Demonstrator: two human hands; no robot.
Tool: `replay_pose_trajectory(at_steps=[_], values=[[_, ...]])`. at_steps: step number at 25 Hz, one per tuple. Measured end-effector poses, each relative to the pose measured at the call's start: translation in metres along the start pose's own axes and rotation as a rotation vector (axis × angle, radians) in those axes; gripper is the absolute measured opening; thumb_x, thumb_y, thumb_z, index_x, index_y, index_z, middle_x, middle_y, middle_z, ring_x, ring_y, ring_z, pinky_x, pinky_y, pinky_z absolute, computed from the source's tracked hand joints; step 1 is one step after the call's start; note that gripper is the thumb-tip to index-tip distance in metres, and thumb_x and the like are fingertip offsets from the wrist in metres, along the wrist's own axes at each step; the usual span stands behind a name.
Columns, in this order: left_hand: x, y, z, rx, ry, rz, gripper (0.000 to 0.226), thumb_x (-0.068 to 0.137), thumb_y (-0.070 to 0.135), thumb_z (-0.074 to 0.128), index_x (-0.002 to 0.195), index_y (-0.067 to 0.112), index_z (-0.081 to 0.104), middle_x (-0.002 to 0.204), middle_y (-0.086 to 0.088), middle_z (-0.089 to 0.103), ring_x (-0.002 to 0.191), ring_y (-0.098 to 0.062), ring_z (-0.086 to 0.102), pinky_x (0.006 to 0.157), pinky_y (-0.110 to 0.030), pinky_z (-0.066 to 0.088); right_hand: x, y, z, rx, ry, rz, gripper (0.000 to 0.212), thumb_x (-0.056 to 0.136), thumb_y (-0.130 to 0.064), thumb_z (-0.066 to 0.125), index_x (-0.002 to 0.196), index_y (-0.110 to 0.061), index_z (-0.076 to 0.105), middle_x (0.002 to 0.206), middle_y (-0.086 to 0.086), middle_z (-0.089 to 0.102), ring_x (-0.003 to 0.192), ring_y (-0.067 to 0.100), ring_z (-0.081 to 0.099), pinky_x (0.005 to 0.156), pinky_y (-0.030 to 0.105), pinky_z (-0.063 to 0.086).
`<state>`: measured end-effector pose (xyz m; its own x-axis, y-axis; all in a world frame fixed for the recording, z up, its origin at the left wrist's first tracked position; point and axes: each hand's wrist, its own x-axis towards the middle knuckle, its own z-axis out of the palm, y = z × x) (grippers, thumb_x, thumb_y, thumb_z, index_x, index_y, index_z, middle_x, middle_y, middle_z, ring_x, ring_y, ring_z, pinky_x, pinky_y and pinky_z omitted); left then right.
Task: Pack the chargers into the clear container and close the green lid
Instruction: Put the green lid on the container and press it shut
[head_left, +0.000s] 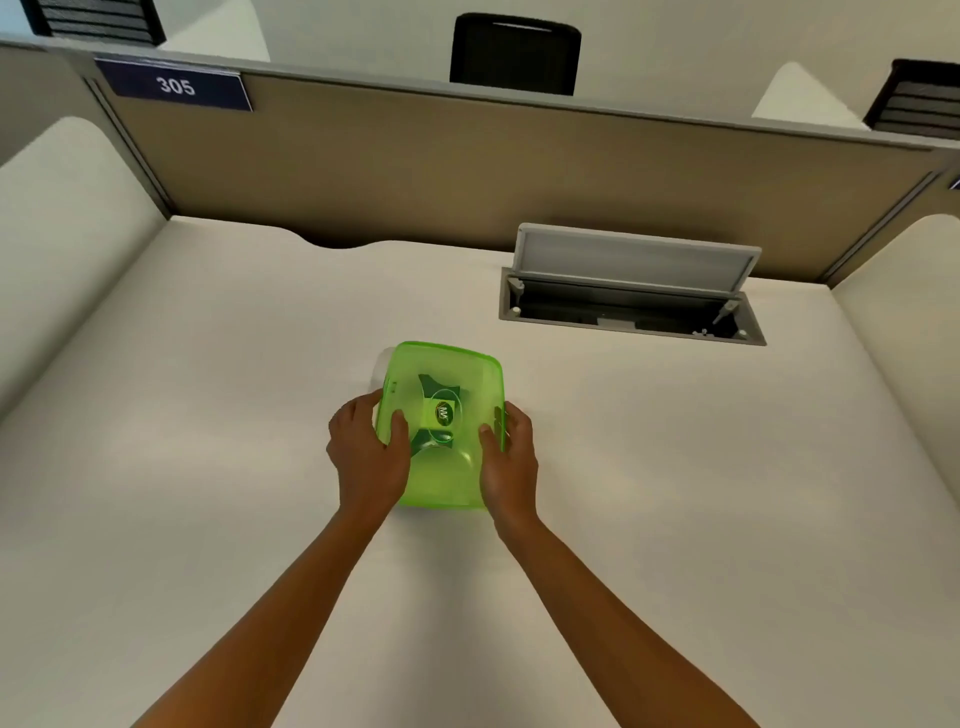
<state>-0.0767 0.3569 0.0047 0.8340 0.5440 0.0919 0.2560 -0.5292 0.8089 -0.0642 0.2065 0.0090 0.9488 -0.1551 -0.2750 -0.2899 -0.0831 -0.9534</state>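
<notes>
Both hands, left hand (366, 452) and right hand (509, 457), grip the green lid (441, 395) by opposite edges, thumbs on top, apparently to seat it evenly on the clear container (383, 364) mid-surface (675, 493); dark chargers (434, 387) show through the lid.

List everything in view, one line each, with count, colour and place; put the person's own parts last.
green lid: one, translucent green, mid-desk, held on top of the container.
clear container: one, clear, under the lid; only a corner shows at the far left.
dark items: seen through the lid, count unclear.
desk: one, cream, fills the foreground.
cable hatch: one, grey, open, far right of the desk.
partition: one, tan, behind the desk.
sign 305: one, dark blue, partition top left.
chair: one, black, beyond the partition.
left hand: one, grip on the lid's left edge.
right hand: one, grip on the lid's right edge.
</notes>
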Motion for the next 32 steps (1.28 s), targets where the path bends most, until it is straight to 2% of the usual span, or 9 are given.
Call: replay_pose_trajectory(at_steps=[2, 5, 9, 12, 18, 23, 26, 29, 32], values=[[0.004, -0.014, -0.004, -0.021, -0.015, -0.032, 0.038, 0.097, 0.018, 0.055, 0.133, 0.006, 0.055, 0.132, -0.015, 0.056, 0.127, -0.032, 0.045, 0.102, -0.041, 0.037, -0.004, 0.002, 0.016, -0.041, -0.036, -0.045, 0.043, 0.096, -0.02, 0.054, 0.137, -0.025, 0.043, 0.129, -0.006, 0.057, 0.11, 0.009, 0.055, 0.092, 0.023, 0.045], [0.009, -0.029, -0.006, -0.063, -0.045, -0.049, 0.04, 0.099, 0.018, 0.052, 0.137, 0.005, 0.051, 0.134, -0.015, 0.053, 0.126, -0.029, 0.047, 0.1, -0.031, 0.036, -0.002, 0.002, 0.03, -0.071, -0.057, -0.072, 0.047, 0.096, -0.017, 0.054, 0.14, -0.022, 0.039, 0.132, -0.002, 0.056, 0.114, 0.015, 0.057, 0.097, 0.032, 0.05], [0.017, -0.034, -0.004, -0.102, -0.078, -0.043, 0.041, 0.102, 0.023, 0.048, 0.14, 0.008, 0.049, 0.129, -0.012, 0.054, 0.108, -0.013, 0.049, 0.092, -0.027, 0.038, 0.007, 0.004, 0.034, -0.108, -0.057, -0.086, 0.048, 0.094, -0.017, 0.058, 0.137, -0.018, 0.039, 0.133, 0.002, 0.051, 0.118, 0.02, 0.054, 0.101, 0.037, 0.049], [0.026, -0.036, 0.0, -0.05, -0.087, -0.052, 0.039, 0.103, 0.026, 0.044, 0.137, 0.01, 0.052, 0.12, -0.012, 0.055, 0.099, -0.016, 0.051, 0.086, -0.029, 0.038, 0.02, 0.006, 0.033, -0.17, -0.011, -0.088, 0.039, 0.092, -0.025, 0.061, 0.126, -0.017, 0.044, 0.125, 0.0, 0.049, 0.111, 0.02, 0.053, 0.097, 0.039, 0.049], [0.067, -0.032, 0.011, 0.077, -0.165, -0.117, 0.046, 0.102, 0.043, 0.04, 0.122, 0.006, 0.057, 0.118, -0.016, 0.057, 0.103, -0.034, 0.059, 0.08, -0.036, 0.041, 0.065, -0.006, 0.03, -0.433, 0.092, -0.093, 0.026, 0.095, -0.04, 0.052, 0.092, -0.015, 0.049, 0.103, 0.001, 0.051, 0.092, 0.024, 0.055, 0.077, 0.035, 0.044], [0.106, -0.023, 0.024, 0.042, -0.211, -0.205, 0.05, 0.099, 0.057, 0.037, 0.095, 0.009, 0.05, 0.088, -0.008, 0.061, 0.081, -0.029, 0.057, 0.065, -0.035, 0.038, 0.098, -0.02, 0.045, -0.467, 0.021, 0.032, 0.028, 0.094, -0.037, 0.042, 0.105, -0.012, 0.045, 0.099, 0.008, 0.062, 0.084, 0.025, 0.057, 0.07, 0.032, 0.037], [0.111, -0.026, 0.028, 0.009, -0.212, -0.24, 0.053, 0.099, 0.059, 0.033, 0.075, 0.013, 0.043, 0.069, -0.003, 0.052, 0.066, -0.022, 0.048, 0.056, -0.032, 0.032, 0.106, -0.017, 0.055, -0.486, 0.055, 0.087, 0.041, 0.097, -0.051, 0.034, 0.105, -0.013, 0.046, 0.091, 0.003, 0.059, 0.083, 0.026, 0.056, 0.071, 0.034, 0.038], [0.113, -0.027, 0.027, 0.009, -0.227, -0.232, 0.058, 0.099, 0.06, 0.031, 0.065, 0.013, 0.037, 0.061, -0.003, 0.046, 0.058, -0.02, 0.042, 0.055, -0.031, 0.03, 0.111, -0.01, 0.056, -0.507, 0.058, 0.114, 0.057, 0.094, -0.066, 0.027, 0.078, -0.014, 0.048, 0.074, -0.001, 0.055, 0.072, 0.021, 0.051, 0.06, 0.034, 0.035], [0.116, -0.03, 0.028, -0.019, -0.256, -0.237, 0.06, 0.098, 0.062, 0.032, 0.069, 0.01, 0.044, 0.064, -0.01, 0.047, 0.06, -0.022, 0.043, 0.059, -0.033, 0.033, 0.113, -0.009, 0.054, -0.495, 0.051, 0.075, 0.059, 0.094, -0.065, 0.028, 0.063, -0.016, 0.037, 0.062, 0.0, 0.048, 0.06, 0.016, 0.045, 0.052, 0.031, 0.03]])
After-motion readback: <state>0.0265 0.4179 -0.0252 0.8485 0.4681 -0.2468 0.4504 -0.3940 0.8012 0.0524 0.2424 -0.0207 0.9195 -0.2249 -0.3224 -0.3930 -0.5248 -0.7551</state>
